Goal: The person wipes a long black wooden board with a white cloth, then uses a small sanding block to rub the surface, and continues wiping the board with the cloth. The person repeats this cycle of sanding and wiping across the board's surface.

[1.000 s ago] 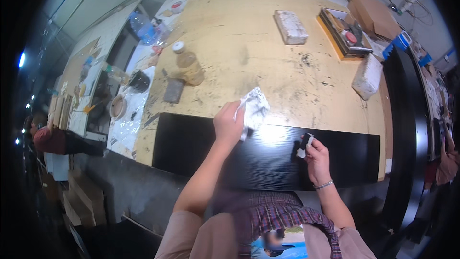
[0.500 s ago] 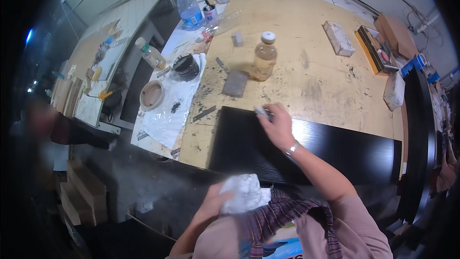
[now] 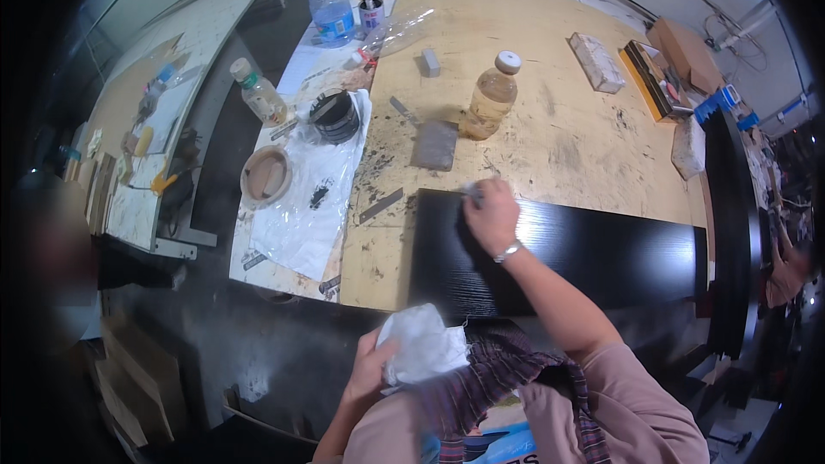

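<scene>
A long black wood-grain panel (image 3: 601, 258) lies along the near edge of a plywood table (image 3: 550, 120). My right hand (image 3: 491, 216), with a metal band at the wrist, presses on the panel's left end, and its fingertips pinch a small pale object (image 3: 472, 192). My left hand (image 3: 371, 369) is drawn back near my body, below the table edge. It grips a crumpled white cloth (image 3: 421, 345) and is clear of the panel.
Beyond the panel stand a bottle of amber liquid (image 3: 490, 96) and a grey pad (image 3: 436, 144). To the left, a plastic sheet (image 3: 301, 215) carries a black tub (image 3: 333, 114) and a brown bowl (image 3: 265, 176). A pale block (image 3: 595, 62) lies far right. A blurred person (image 3: 51, 241) stands at the left.
My left hand has pulled the cloth off the panel, back to my body. My right hand has gone from the panel's right part to its left end, and the view has swung left.
</scene>
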Tool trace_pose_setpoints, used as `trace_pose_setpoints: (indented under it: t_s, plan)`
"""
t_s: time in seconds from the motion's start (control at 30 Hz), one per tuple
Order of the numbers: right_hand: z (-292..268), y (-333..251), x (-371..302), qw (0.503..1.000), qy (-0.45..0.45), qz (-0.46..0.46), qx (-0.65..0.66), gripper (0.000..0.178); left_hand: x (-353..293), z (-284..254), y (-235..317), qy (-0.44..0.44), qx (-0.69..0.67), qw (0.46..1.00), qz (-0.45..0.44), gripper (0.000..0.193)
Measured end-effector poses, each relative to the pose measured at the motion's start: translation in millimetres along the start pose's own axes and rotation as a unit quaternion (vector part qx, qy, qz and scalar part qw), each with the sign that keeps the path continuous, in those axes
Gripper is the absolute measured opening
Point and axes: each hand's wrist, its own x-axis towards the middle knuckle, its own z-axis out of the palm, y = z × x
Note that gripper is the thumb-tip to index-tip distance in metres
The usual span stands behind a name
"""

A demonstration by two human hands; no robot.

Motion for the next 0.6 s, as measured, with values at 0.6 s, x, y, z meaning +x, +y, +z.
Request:
trace_pose_setpoints:
  t_s: [0.6]
  plan:
    - [-6,10,-12,0.999,0.009,0.032,0.032,0.017,20,10,19,-0.02,0.062,0.998,-0.02,0.039]
